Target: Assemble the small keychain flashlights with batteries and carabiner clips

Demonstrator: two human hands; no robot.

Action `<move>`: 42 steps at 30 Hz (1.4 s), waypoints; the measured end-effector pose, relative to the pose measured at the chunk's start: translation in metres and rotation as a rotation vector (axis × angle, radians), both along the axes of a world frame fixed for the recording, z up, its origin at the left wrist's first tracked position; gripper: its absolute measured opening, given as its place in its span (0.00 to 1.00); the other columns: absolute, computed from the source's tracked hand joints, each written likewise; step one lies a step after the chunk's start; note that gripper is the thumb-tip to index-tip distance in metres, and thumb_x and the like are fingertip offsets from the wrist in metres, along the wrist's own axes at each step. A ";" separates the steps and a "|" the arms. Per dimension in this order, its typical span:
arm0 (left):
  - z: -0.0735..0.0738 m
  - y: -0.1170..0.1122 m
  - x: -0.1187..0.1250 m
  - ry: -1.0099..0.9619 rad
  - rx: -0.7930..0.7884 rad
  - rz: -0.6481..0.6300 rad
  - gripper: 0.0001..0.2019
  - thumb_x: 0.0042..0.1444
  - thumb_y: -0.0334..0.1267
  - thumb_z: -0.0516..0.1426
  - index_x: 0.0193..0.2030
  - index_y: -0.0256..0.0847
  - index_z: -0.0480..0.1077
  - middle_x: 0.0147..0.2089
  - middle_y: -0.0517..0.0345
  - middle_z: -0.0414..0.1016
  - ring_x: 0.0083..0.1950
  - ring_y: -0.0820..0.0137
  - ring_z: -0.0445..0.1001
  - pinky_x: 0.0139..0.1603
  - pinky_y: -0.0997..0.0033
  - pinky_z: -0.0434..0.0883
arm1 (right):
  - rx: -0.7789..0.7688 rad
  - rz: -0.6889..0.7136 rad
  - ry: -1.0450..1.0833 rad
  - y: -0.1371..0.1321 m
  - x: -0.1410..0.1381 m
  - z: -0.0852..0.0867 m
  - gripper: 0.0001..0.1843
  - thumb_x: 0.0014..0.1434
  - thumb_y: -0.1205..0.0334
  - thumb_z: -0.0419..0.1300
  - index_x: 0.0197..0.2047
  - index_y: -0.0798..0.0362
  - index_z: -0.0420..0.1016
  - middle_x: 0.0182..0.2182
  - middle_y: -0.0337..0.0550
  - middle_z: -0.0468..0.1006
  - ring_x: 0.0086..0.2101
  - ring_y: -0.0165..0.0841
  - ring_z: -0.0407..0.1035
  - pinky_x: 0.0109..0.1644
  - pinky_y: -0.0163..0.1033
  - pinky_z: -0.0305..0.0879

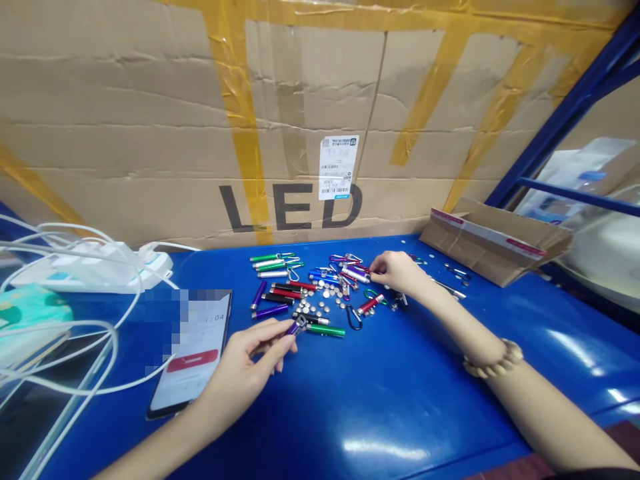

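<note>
My left hand [263, 347] pinches a small purple flashlight piece [296, 327] with a silvery metal end, most of it hidden by the fingers. Just past it lie a green flashlight tube [326, 330] and a black one [316, 319]. Farther right, my right hand [397, 272] reaches into a pile of small flashlights with carabiner clips, fingertips together beside a purple and silver flashlight [355, 273]; what they grip, if anything, I cannot make out. Several round button cells [320, 305] are scattered between the hands. A red flashlight [371, 305] and a black carabiner [355, 319] lie nearer me.
Behind the blue table [390, 400] stands a large taped cardboard box [150, 133] marked LED. On the left are a phone [193, 367], white cables [113, 333] and a power strip [155, 270]. An open small carton [493, 250] sits at right, near a blue metal frame [565, 113].
</note>
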State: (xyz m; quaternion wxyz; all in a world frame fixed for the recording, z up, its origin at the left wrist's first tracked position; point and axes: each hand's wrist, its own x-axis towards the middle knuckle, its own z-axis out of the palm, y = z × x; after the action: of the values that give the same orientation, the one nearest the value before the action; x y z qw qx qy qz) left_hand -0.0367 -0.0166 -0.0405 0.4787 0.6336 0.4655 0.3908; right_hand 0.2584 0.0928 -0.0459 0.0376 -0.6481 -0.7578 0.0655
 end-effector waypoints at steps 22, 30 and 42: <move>0.003 0.001 -0.001 0.036 -0.073 0.006 0.13 0.52 0.44 0.55 0.34 0.35 0.73 0.29 0.55 0.72 0.22 0.75 0.65 0.21 0.75 0.63 | -0.119 -0.008 0.027 -0.006 0.008 0.016 0.13 0.63 0.59 0.55 0.49 0.55 0.69 0.46 0.46 0.71 0.41 0.34 0.70 0.44 0.45 0.69; 0.004 0.001 0.000 0.018 -0.082 0.012 0.13 0.50 0.44 0.56 0.32 0.34 0.73 0.28 0.55 0.72 0.21 0.75 0.64 0.21 0.74 0.63 | -0.014 -0.006 0.085 -0.008 0.026 0.030 0.16 0.50 0.58 0.64 0.43 0.52 0.75 0.41 0.43 0.78 0.36 0.36 0.73 0.38 0.38 0.69; 0.003 0.002 0.001 -0.013 -0.110 0.020 0.11 0.48 0.43 0.58 0.31 0.36 0.74 0.27 0.56 0.73 0.20 0.75 0.64 0.20 0.74 0.63 | -0.181 0.028 0.154 -0.010 0.023 0.025 0.09 0.57 0.62 0.60 0.40 0.57 0.73 0.36 0.42 0.76 0.33 0.31 0.72 0.38 0.39 0.70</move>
State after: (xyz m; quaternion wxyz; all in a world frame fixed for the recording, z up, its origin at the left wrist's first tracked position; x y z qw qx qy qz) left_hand -0.0362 -0.0146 -0.0371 0.5116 0.5991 0.4897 0.3736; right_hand 0.2811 0.0827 -0.0204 0.0362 -0.6313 -0.7527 0.1834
